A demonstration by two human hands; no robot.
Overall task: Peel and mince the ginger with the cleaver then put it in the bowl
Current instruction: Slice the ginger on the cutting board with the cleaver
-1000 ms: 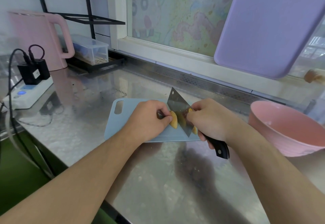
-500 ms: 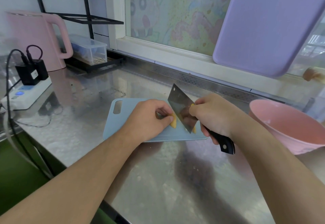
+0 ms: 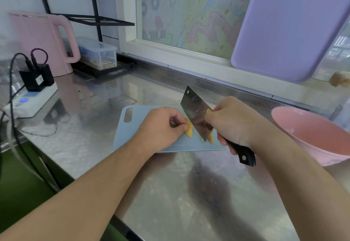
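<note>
Steel counter point(image 3: 170, 193) runs under everything; I take the cutting board point(image 3: 144, 142) as my reference, lying flat near the middle of it.

Purple board point(image 3: 289, 26) leans against the window behind the cutting board, out of the work. Pink kettle point(image 3: 39, 42) stands far left of the cutting board, with a power strip point(image 3: 30, 100) in front of it. I read these as parked clear of the blade.

Pink bowl point(image 3: 312, 136) sits just right of the cutting board, close, I judge, so the mince can go straight across. No ginger visible in it.

Right hand point(image 3: 233, 125) is clenched around the cleaver point(image 3: 197, 114), high on the handle with a finger against the blade's flank, a choked grip that I judge is for control. The blade is tilted, its lower corner down among the ginger.

Left hand point(image 3: 162, 129) pinches the ginger point(image 3: 188, 132) between thumb and curled fingers, pinning it to the cutting board's right half, tips tucked back from the edge.

A cut piece point(image 3: 210, 138) lies on the blade's right side. Pieces look large: slicing stage, mincing not yet done.
</note>
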